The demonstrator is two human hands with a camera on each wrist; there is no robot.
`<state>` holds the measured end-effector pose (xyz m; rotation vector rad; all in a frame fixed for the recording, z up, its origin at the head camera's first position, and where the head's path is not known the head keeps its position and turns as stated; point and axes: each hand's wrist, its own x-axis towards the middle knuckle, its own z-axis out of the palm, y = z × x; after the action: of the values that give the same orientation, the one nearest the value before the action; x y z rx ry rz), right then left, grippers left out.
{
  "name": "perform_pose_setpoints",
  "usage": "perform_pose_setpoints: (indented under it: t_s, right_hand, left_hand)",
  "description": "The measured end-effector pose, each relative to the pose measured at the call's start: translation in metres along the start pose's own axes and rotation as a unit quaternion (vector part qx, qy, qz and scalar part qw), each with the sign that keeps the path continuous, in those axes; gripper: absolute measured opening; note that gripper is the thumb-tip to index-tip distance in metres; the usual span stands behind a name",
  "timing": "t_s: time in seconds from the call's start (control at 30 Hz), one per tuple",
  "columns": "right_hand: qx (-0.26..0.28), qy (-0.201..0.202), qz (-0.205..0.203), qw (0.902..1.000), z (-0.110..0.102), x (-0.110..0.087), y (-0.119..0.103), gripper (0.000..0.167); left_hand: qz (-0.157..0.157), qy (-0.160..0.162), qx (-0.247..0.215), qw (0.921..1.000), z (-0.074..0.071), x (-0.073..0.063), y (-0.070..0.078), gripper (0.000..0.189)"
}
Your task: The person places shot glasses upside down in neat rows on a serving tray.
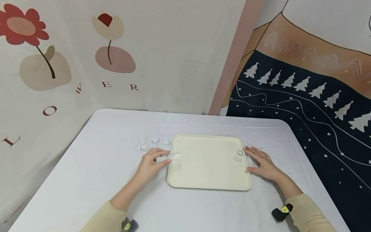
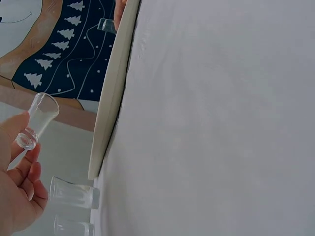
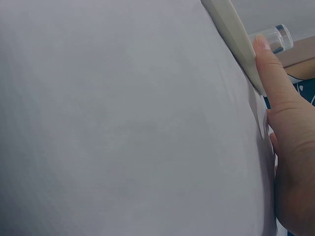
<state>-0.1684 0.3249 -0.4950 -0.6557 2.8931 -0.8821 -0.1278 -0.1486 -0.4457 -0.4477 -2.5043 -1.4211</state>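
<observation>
My left hand pinches a small clear shot glass near its thick base, between thumb and fingers. The shot glass lies tilted on its side in the air, mouth pointing right, over the left edge of the cream tray. In the left wrist view the glass shows its flared rim away from the palm. My right hand is at the tray's right edge with fingers extended and thumb at the rim. Just inside that edge, another clear glass stands upside down on the tray, its thick base uppermost.
Several clear glasses stand upright on the white cloth left of the tray, among them a near one, a far one and one close to the tray. The white-covered table meets a patterned wall hanging behind.
</observation>
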Motion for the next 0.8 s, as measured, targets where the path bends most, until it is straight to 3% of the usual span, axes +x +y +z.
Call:
perform_pose_setpoints:
  t_s: [0.4,0.8]
  right_hand:
    - [0.005,0.005,-0.002,1.0000,0.001,-0.001,0.000,0.084]
    - [0.007,0.004,-0.004,1.0000,0.001,-0.001,0.000,0.084]
  left_hand:
    - [0.020,0.042,-0.051,0.9976,0.023,0.022,0.018,0.033]
    - [0.027,0.033,-0.087,0.9953,0.058,0.037,0.036,0.031]
